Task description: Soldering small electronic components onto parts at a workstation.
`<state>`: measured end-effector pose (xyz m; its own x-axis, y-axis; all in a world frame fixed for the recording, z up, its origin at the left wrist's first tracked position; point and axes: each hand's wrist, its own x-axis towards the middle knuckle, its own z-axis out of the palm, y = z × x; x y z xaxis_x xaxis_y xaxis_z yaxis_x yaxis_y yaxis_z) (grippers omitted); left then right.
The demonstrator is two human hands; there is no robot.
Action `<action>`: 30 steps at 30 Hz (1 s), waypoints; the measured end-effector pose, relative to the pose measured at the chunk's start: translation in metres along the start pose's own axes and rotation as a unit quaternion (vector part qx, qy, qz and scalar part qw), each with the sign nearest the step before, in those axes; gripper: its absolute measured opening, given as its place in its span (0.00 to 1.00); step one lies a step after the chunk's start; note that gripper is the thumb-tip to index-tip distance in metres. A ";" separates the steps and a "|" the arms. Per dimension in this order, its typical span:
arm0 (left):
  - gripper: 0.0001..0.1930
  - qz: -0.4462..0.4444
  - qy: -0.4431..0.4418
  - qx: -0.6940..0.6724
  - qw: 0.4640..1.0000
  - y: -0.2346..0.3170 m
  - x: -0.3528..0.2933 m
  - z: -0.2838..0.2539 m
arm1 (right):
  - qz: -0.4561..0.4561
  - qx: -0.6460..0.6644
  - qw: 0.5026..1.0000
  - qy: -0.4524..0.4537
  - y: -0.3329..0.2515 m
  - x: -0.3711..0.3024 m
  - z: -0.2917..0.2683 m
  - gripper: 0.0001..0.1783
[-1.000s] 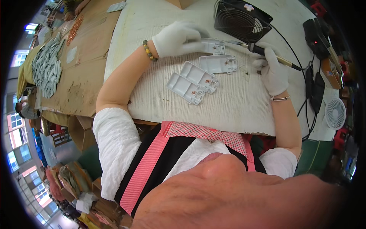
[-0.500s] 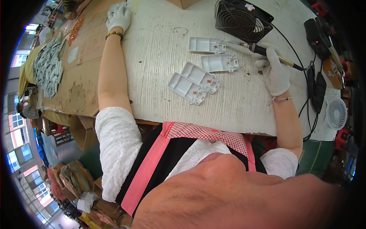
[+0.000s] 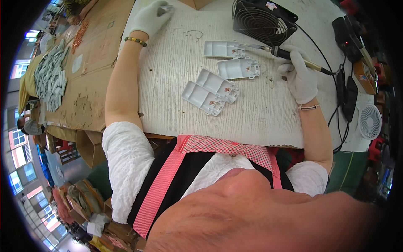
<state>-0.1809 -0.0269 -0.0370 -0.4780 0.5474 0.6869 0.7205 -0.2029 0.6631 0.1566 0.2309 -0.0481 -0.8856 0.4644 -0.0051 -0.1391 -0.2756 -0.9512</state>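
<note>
My right hand (image 3: 303, 77), in a white glove, is closed round the handle of a soldering iron (image 3: 282, 53). The iron's tip points left, at the metal-fitted end of the farthest white plastic casing (image 3: 220, 49). Below that one lies a second casing (image 3: 235, 68), and two more overlap nearer to me, with a front one (image 3: 201, 97). Small copper-coloured pieces show in the end of several casings. At the far left of the table my gloved left hand (image 3: 150, 19) has thumb and fingers curled together round something pale and small that I cannot make out.
A black fan with a wire guard (image 3: 264, 23) stands behind the casings. Cables run down the right side past a black box (image 3: 347, 40) and a small white fan (image 3: 370, 122). Grey-white parts (image 3: 50, 77) and copper pieces (image 3: 79, 38) lie on cardboard at left, near another person's hand (image 3: 74, 19).
My left hand has moved right across the tabletop from the cardboard's edge, its fingers now curled round a small pale thing. My right hand and the iron keep their place by the casing.
</note>
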 end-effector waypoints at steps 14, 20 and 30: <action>0.16 0.131 -0.251 0.287 0.915 0.033 0.006 0.038 | -0.001 -0.008 1.000 0.013 0.000 -0.001 0.000 0.14; 0.14 -0.018 -0.288 0.308 0.907 0.015 -0.004 0.029 | -0.003 -0.003 1.000 0.013 0.001 -0.001 0.000 0.14; 0.10 -0.025 -0.296 0.143 0.944 0.053 -0.009 0.060 | 0.002 -0.056 0.998 0.011 -0.002 -0.003 0.001 0.15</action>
<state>-0.1079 0.0063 -0.0259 -0.2126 0.9252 0.3143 0.8508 0.0172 0.5251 0.1594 0.2290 -0.0457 -0.8763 0.4815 -0.0143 -0.0843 -0.1825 -0.9796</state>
